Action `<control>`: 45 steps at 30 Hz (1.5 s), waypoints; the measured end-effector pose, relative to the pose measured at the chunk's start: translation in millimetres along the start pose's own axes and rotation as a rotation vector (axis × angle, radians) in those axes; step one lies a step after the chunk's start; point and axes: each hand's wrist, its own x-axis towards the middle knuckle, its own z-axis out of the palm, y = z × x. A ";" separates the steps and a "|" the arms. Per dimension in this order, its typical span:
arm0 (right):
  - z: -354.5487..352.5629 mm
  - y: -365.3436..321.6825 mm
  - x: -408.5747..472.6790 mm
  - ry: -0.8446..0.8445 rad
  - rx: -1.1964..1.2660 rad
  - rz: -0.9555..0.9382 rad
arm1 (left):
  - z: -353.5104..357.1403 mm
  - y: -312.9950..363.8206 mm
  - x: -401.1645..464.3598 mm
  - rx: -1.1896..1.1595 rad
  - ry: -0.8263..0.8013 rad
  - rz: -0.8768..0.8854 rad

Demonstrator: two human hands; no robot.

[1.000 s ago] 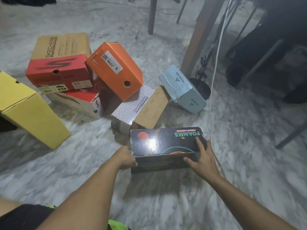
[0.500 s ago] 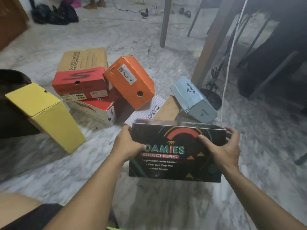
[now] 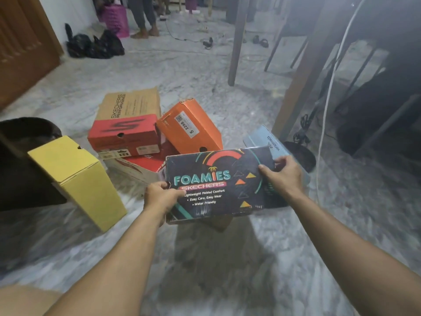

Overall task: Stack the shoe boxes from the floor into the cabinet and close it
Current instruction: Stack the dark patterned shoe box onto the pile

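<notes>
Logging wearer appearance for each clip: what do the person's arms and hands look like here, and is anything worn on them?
Both forearms are bare from the frame's lower edge to the wrists: no sleeves, gloves, watch or bands show. The left hand and right hand carry no rings that can be made out, though motion blur softens fine detail. No markings or cables are on either arm.

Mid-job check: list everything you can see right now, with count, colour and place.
Foamies box: 1, black, held up off the floor
Orange box: 1, orange, tilted in the pile
Skechers box: 1, brown and red, top of the pile
Red-lidded box: 1, under it
Yellow box: 1, tilted, left
Light blue box: 1, behind the held box
Black bags: several, by the far wall
Pink basket: 1, far wall
White cable: 1, hanging right
Left hand: on the held box's left end
Right hand: on its right end
</notes>
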 end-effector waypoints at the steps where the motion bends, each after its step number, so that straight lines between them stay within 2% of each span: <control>1: 4.4 4.1 1.8 -0.019 -0.011 -0.018 | -0.2 -1.0 1.8 -0.032 -0.017 -0.012; 3: 7.9 9.7 3.6 -0.086 -0.044 -0.040 | -1.5 -3.0 6.0 -0.089 -0.047 -0.009; 5: 5.6 10.1 0.6 -0.232 -0.126 -0.083 | -3.0 -4.2 7.7 -0.108 -0.137 0.034; 8: -3.3 8.8 -9.7 -0.456 -0.236 -0.189 | -3.7 -9.8 9.4 0.037 -0.319 0.147; 10: -9.2 11.0 -13.8 -0.512 -0.299 -0.174 | -1.4 -12.9 7.5 0.146 -0.349 0.212; 15: -20.9 18.9 -20.5 -0.545 -0.358 -0.131 | 2.8 -16.4 4.3 0.190 -0.338 0.240; 22: -29.0 8.6 -36.3 -0.316 -0.058 -0.217 | -10.4 4.7 -8.0 0.200 -0.315 0.292; 25: -34.2 -19.6 -39.4 -0.271 0.019 -0.303 | -31.7 29.8 -16.6 0.257 -0.276 0.339; 32: -5.7 -111.4 -49.7 -0.380 0.130 -0.446 | -127.0 75.6 -44.6 0.290 -0.109 0.357; 38: 27.5 -197.4 -80.5 -0.458 0.081 -0.617 | -214.3 89.9 -84.4 0.265 0.108 0.339; 45: 73.3 -271.9 -145.2 -0.570 0.012 -0.771 | -309.4 75.8 -133.7 0.193 0.331 0.280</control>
